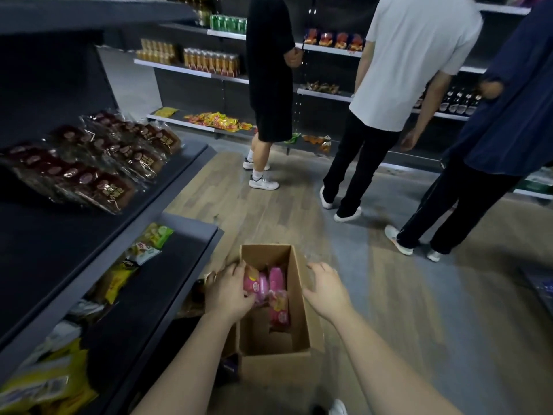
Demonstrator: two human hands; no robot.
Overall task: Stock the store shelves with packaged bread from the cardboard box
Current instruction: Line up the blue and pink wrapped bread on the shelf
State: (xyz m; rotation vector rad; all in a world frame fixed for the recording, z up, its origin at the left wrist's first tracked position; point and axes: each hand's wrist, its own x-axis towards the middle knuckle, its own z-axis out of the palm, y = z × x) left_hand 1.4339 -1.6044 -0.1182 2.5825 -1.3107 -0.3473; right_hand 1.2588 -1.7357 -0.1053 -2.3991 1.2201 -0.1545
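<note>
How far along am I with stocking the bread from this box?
Done: dark red packets already lie in rows on the left shelf. In hand: your left hand grips a pink packet inside the box while your right hand rests on its rim. Left: a few more pink packets in the box.

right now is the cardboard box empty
No, pink bread packets lie in the cardboard box, and the left hand grips one.

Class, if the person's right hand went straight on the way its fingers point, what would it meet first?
Probably the right wall of the cardboard box, just ahead of the right hand; depth is unclear, so they may already touch.
</note>
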